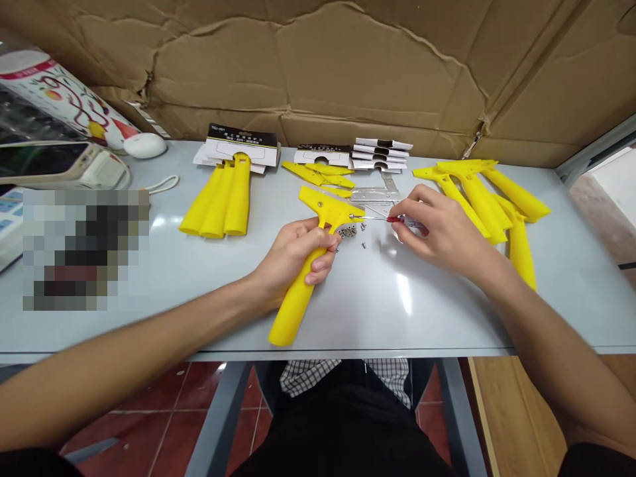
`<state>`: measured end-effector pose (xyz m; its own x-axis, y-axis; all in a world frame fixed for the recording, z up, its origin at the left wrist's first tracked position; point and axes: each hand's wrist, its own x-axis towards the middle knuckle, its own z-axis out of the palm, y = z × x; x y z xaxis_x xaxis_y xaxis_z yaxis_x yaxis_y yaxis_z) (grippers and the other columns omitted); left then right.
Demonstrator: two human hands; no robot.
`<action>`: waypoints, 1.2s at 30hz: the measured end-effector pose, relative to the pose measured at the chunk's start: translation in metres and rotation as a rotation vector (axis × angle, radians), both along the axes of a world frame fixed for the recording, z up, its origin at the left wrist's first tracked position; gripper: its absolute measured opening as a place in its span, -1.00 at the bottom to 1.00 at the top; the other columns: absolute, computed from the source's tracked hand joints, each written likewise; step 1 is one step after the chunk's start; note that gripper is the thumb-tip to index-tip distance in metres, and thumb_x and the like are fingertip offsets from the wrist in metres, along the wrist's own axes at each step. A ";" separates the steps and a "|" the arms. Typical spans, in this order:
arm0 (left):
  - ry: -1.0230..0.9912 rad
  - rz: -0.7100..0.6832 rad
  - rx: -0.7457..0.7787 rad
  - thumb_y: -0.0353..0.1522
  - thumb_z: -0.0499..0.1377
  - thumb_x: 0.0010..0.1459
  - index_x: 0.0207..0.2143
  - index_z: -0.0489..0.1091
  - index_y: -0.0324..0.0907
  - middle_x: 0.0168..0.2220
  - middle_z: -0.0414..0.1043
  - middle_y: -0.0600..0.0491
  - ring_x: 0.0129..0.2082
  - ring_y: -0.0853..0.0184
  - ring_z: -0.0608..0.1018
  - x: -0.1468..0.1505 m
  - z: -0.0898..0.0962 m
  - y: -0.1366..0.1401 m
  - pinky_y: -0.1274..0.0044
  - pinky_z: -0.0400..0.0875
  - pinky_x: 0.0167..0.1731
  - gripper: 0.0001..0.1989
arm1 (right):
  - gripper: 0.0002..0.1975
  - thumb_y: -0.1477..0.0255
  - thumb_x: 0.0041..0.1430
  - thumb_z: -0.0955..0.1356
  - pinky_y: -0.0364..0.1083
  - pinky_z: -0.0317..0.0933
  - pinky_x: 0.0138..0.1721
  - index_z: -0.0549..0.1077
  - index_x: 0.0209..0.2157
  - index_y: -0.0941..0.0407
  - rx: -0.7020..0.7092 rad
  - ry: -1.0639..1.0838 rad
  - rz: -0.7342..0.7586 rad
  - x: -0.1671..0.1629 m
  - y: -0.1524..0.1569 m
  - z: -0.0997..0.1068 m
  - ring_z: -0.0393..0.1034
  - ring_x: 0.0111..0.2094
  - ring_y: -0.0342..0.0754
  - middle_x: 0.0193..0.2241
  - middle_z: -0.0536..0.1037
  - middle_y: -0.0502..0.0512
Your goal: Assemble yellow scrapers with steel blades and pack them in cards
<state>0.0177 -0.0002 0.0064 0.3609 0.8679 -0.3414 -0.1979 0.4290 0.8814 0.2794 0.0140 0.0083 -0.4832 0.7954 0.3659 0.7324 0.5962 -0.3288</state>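
Yellow scraper handle (297, 291) gripped in left hand (293, 250) near front edge of table (377, 324); right hand (437, 228) pinches screwdriver (394, 219), tip at handle's head.

The scraper handle (294, 301) is yellow, the tabletop (370, 308) grey, the fabric (304, 379) checked.

Workshop: screwdriver (392, 219), loose screws (364, 227)

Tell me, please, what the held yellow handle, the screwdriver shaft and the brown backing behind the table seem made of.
Yellow handle: probably moulded plastic, smooth with low sheen and even colour.
Screwdriver shaft: likely steel, with a bright metallic shine.
Brown backing: apparently matt cardboard, given its creases and folds.
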 end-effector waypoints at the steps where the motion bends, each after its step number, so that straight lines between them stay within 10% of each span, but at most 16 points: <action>1: 0.005 0.004 0.001 -0.43 0.29 0.00 -0.51 0.32 -0.20 -0.69 0.18 0.22 -0.78 0.58 0.16 0.000 0.000 0.000 0.70 0.02 -0.83 -0.83 | -0.86 0.39 0.35 0.36 -0.04 0.21 -0.33 0.57 -0.12 0.02 0.007 -0.004 -0.001 0.000 0.000 0.000 0.30 -0.39 -0.07 -0.18 0.49 0.11; 22: 0.194 -0.007 0.106 -0.39 0.25 0.18 -0.38 0.30 -0.16 -0.67 0.23 0.23 -0.77 0.55 0.21 0.000 -0.006 -0.004 0.67 0.12 -0.77 -0.85 | -0.81 0.57 0.36 0.35 -0.08 0.15 -0.41 0.58 -0.29 0.10 0.513 -0.160 -0.054 -0.019 -0.020 0.006 0.35 -0.37 -0.10 -0.31 0.55 0.10; 36: 0.175 0.001 0.113 -0.39 0.27 0.17 -0.37 0.26 -0.13 -0.70 0.25 0.24 -0.79 0.53 0.22 -0.002 -0.004 -0.006 0.66 0.09 -0.78 -0.81 | -0.81 0.58 0.40 0.34 -0.08 0.32 -0.36 0.59 -0.14 0.07 0.474 -0.130 0.071 -0.011 -0.023 0.019 0.54 -0.32 -0.07 -0.27 0.68 0.07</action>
<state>0.0157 -0.0059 0.0026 0.3040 0.9043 -0.2996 -0.0378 0.3257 0.9447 0.2688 -0.0091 0.0269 -0.5959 0.5197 0.6122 0.7017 0.7077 0.0822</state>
